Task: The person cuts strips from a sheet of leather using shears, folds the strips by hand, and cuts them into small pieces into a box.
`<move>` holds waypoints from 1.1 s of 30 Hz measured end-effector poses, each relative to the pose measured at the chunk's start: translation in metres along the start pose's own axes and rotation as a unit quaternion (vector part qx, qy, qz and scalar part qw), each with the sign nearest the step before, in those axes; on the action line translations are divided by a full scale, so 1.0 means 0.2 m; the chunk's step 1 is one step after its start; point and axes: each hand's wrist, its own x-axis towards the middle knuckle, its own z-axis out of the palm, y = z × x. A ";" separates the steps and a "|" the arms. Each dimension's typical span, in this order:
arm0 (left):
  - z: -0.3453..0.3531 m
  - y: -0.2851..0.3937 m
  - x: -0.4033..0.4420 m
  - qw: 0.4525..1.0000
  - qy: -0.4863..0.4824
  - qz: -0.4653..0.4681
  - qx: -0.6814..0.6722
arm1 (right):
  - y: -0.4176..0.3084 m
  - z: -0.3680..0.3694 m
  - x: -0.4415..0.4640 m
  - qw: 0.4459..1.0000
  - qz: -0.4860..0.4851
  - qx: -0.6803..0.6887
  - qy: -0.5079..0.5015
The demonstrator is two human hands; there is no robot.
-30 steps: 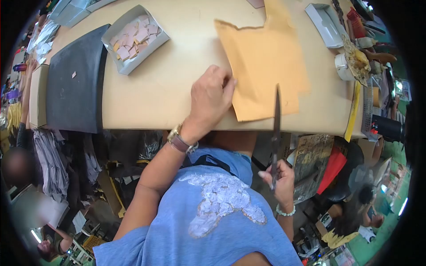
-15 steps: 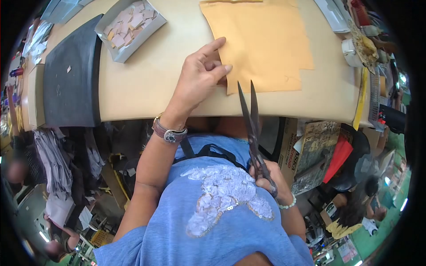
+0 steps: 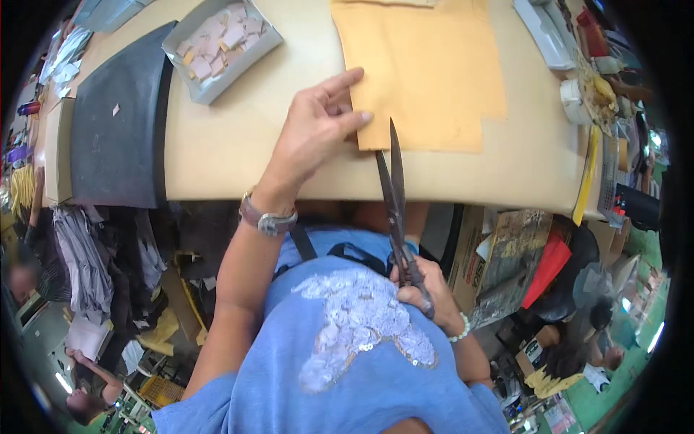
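Yellow sheet (image 3: 434,79) is lying on the near part of the table (image 3: 253,155), its near-left corner staying within reach of both hands. The left hand (image 3: 307,137) is holding thumb and forefinger parted at the sheet's left side, probably steadying it; whether the curled fingers are reaching beneath is hard to tell. The right hand (image 3: 428,283) is closing around the handles of the scissors (image 3: 396,199), keeping them pointing away from the body. Their blades are standing apart, one above the sheet, the other seemingly passing under its near edge, so material is lying between them. Farther left, the box (image 3: 244,74) is keeping small pieces (image 3: 217,47) together, beside the dark board (image 3: 119,145).
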 end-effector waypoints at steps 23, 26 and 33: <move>-0.06 -0.02 -0.03 0.998 -0.018 -0.013 0.058 | -0.04 0.15 0.16 0.997 -0.052 -0.045 0.041; -0.07 -0.02 -0.03 0.997 -0.016 -0.019 0.069 | -0.04 0.16 0.16 0.996 -0.053 -0.063 0.046; -0.08 -0.02 -0.03 0.997 -0.018 -0.018 0.080 | -0.04 0.16 0.16 0.995 -0.048 -0.067 0.063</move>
